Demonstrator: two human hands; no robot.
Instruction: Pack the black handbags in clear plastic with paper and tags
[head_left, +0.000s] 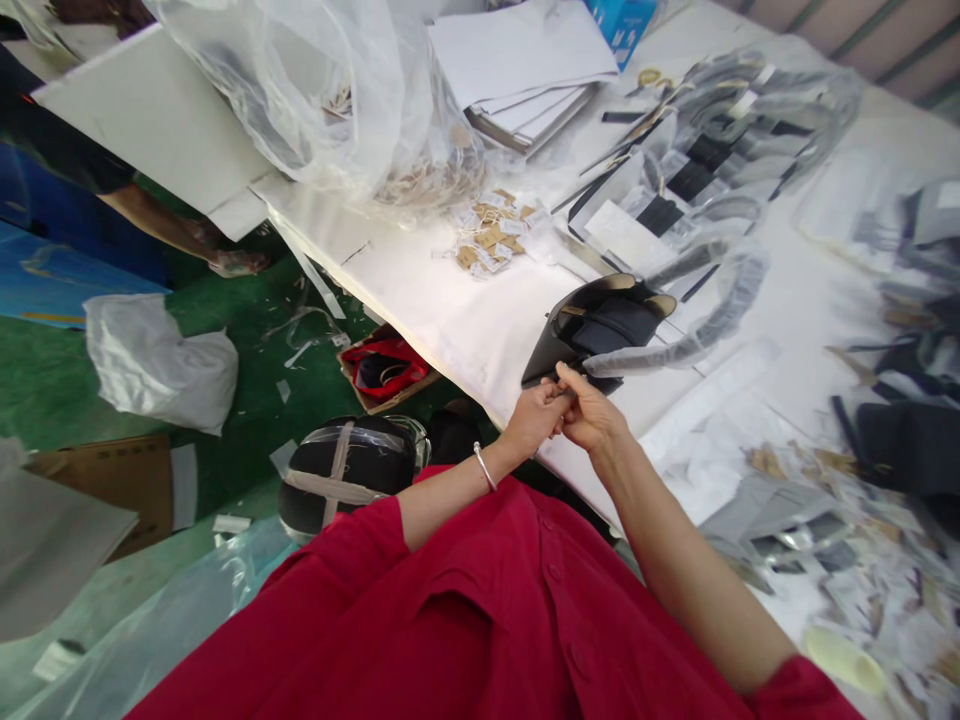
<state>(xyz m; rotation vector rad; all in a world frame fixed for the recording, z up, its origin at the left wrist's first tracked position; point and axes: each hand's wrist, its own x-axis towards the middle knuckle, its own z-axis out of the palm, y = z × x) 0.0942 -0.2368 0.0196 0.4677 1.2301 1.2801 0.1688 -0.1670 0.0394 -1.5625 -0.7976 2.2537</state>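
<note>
A black handbag [551, 345] sits at the near edge of the white table, its mouth open and facing up and away. One handle [697, 340] is wrapped in clear plastic and arches off to the right. My left hand [534, 415] and my right hand [594, 412] meet at the bag's near side. Both have their fingers closed in a pinch, with a small dark part of the bag showing between them. The fingertips partly hide that part. Small brown and white tags [491, 238] lie in a loose pile beyond the bag.
Large clear plastic bags [330, 110] and a stack of white sheets [525, 60] cover the table's far side. More handbags with wrapped handles [705, 150] lie at the back right. Scraps [885, 570] litter the right. A stool [341, 475] stands left; a co-worker's hand [236, 262] hangs beyond.
</note>
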